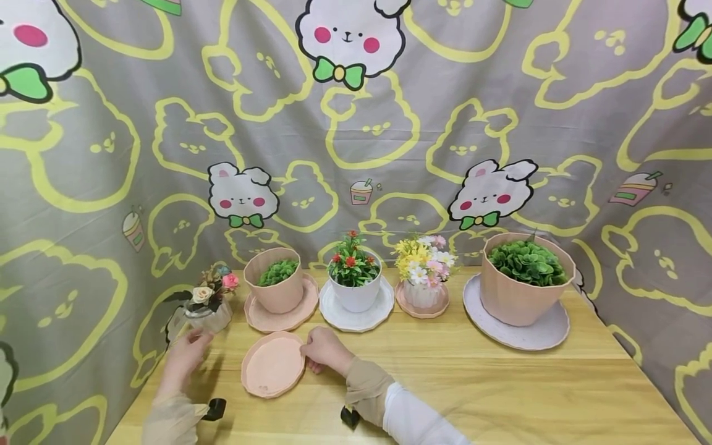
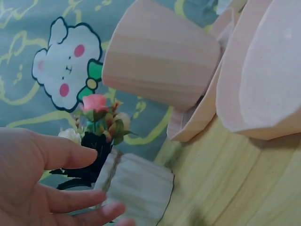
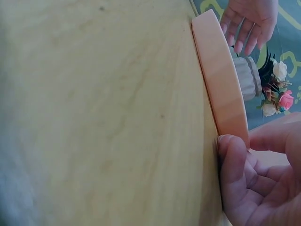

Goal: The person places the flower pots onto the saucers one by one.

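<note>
An empty pink saucer [image 1: 272,366] lies on the wooden table [image 1: 473,383] near the front left. My right hand [image 1: 313,352] holds its right rim; in the right wrist view the thumb [image 3: 231,157] presses the saucer's [image 3: 220,80] outer wall and the fingers curl over the top. A small ribbed vase [image 1: 210,316] of pink and cream flowers stands at the far left. My left hand [image 1: 191,343] is spread open just in front of it, holding nothing. The left wrist view shows its straight fingers [image 2: 70,200] at the side of the vase [image 2: 138,186]; whether they touch it is unclear.
Behind stand a pink pot of greenery [image 1: 275,287] on a saucer, a white pot with red flowers [image 1: 356,287], a small pot of yellow and pink flowers [image 1: 423,287] and a large pink pot [image 1: 520,290] on a pale saucer. A printed cloth [image 1: 389,123] walls the table.
</note>
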Action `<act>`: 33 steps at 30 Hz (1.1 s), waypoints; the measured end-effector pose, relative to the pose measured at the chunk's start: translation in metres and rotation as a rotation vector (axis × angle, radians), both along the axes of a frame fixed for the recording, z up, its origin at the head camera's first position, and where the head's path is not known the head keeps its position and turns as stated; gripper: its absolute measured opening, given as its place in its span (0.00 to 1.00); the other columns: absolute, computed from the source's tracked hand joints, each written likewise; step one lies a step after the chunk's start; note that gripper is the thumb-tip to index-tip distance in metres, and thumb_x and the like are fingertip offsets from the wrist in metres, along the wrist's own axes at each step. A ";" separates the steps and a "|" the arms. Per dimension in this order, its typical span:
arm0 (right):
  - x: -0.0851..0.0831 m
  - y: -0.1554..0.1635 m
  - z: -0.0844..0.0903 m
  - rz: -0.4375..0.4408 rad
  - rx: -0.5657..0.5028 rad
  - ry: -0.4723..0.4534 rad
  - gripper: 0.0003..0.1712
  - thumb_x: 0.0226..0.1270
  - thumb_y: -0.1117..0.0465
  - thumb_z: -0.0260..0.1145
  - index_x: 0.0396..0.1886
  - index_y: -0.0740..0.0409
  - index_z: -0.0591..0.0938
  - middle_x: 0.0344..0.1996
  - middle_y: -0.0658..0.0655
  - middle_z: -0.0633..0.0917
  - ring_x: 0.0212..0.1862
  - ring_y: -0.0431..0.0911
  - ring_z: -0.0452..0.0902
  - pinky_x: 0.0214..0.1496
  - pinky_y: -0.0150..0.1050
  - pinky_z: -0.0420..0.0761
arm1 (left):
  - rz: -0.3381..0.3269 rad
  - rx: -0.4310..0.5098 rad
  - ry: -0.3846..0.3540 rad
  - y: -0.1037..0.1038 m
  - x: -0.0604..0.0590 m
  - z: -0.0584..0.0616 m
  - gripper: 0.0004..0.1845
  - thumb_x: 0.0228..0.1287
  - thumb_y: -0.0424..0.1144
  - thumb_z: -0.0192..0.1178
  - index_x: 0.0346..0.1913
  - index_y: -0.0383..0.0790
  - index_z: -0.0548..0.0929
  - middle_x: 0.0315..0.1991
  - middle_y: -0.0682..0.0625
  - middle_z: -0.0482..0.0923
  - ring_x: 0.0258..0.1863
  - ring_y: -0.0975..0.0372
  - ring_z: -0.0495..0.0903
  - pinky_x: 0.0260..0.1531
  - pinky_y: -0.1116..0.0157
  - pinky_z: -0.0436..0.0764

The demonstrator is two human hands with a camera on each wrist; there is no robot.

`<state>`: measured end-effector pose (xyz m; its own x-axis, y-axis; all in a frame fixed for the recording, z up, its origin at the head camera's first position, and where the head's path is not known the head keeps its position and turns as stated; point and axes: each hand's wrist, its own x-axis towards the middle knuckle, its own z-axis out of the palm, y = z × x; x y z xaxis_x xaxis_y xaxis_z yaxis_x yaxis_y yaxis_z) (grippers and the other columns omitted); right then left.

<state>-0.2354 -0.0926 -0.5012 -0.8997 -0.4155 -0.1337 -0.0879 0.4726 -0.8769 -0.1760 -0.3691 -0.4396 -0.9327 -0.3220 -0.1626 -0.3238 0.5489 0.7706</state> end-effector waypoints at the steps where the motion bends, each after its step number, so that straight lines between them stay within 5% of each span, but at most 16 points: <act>1: 0.000 0.000 0.000 -0.001 0.003 0.002 0.17 0.60 0.69 0.62 0.12 0.57 0.73 0.05 0.50 0.74 0.06 0.38 0.68 0.10 0.34 0.76 | 0.010 0.002 0.001 -0.001 -0.001 0.001 0.35 0.75 0.46 0.43 0.71 0.20 0.51 0.66 0.21 0.57 0.60 0.36 0.68 0.49 0.56 0.78; 8: -0.001 -0.001 -0.001 -0.004 0.001 0.001 0.17 0.60 0.68 0.62 0.12 0.57 0.72 0.04 0.50 0.73 0.06 0.38 0.68 0.10 0.34 0.76 | 0.111 0.026 0.081 -0.008 -0.015 0.003 0.37 0.71 0.43 0.50 0.72 0.22 0.51 0.68 0.23 0.56 0.64 0.36 0.62 0.60 0.43 0.68; 14: -0.001 -0.001 -0.002 -0.008 0.000 -0.008 0.17 0.60 0.68 0.62 0.13 0.57 0.72 0.04 0.50 0.74 0.06 0.39 0.68 0.10 0.34 0.76 | 0.179 0.022 0.099 -0.018 -0.029 0.001 0.49 0.65 0.46 0.59 0.75 0.26 0.40 0.71 0.21 0.49 0.69 0.32 0.54 0.68 0.39 0.59; 23: -0.003 -0.001 -0.004 -0.011 0.005 -0.017 0.17 0.60 0.68 0.62 0.13 0.57 0.72 0.04 0.50 0.74 0.06 0.39 0.68 0.10 0.34 0.76 | 0.190 -0.078 0.150 -0.025 -0.047 -0.007 0.43 0.59 0.44 0.66 0.67 0.19 0.58 0.63 0.22 0.64 0.61 0.33 0.66 0.62 0.39 0.66; 33: -0.003 0.000 -0.002 -0.001 -0.001 -0.003 0.18 0.60 0.67 0.63 0.12 0.57 0.72 0.04 0.50 0.74 0.06 0.38 0.68 0.10 0.34 0.76 | 0.223 -0.186 0.050 -0.032 -0.062 -0.007 0.51 0.57 0.52 0.65 0.68 0.18 0.52 0.63 0.20 0.59 0.61 0.30 0.62 0.61 0.35 0.64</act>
<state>-0.2381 -0.0926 -0.5037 -0.8997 -0.4149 -0.1358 -0.0851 0.4719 -0.8776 -0.2376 -0.4012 -0.4468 -0.8410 -0.5398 -0.0369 -0.4163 0.6020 0.6814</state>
